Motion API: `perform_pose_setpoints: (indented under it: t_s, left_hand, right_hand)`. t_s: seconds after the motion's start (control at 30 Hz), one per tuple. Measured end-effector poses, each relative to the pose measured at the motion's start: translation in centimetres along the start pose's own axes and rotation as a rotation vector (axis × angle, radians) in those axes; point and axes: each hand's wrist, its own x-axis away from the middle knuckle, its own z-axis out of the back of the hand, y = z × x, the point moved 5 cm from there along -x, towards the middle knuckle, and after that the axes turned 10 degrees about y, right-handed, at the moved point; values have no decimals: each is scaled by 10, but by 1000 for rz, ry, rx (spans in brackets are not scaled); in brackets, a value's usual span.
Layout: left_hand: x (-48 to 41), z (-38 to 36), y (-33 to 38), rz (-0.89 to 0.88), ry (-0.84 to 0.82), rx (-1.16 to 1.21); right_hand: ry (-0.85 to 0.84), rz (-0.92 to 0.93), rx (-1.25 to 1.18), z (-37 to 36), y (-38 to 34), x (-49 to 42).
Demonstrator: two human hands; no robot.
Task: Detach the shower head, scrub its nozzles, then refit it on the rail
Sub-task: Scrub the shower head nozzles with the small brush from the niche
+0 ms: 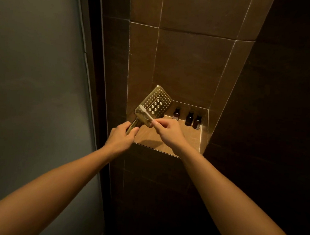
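A square gold shower head [158, 102] is held off the rail in front of a tiled wall niche, its nozzle face turned toward me. My left hand [120, 138] grips its gold handle from below. My right hand [168, 132] pinches the handle of a white toothbrush [146, 113], whose bristled end lies on the lower left part of the nozzle face. The rail and the hose are out of view.
Three small dark bottles [189, 118] stand at the back of the tiled niche [185, 138]. Brown tiled walls rise behind and to the right. A frosted glass panel [33, 90] fills the left side.
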Motion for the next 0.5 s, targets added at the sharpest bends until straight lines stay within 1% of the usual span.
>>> perform_pose_setpoints:
  t_s: [0.1, 0.2, 0.27, 0.43, 0.5]
  left_hand:
    - [1, -4, 1, 14, 14, 37]
    - [2, 1, -8, 52, 33, 38]
    - [4, 2, -16, 71, 18, 38]
    - [0, -3, -9, 42, 9, -14]
    - [-1, -8, -6, 33, -1, -29]
  right_hand:
    - [0, -20, 22, 0, 17, 4]
    - [46, -136, 27, 16, 59, 16]
    - [73, -165, 45, 23, 68, 17]
    - [66, -8, -75, 7, 17, -2]
    - [61, 7, -64, 1, 13, -7]
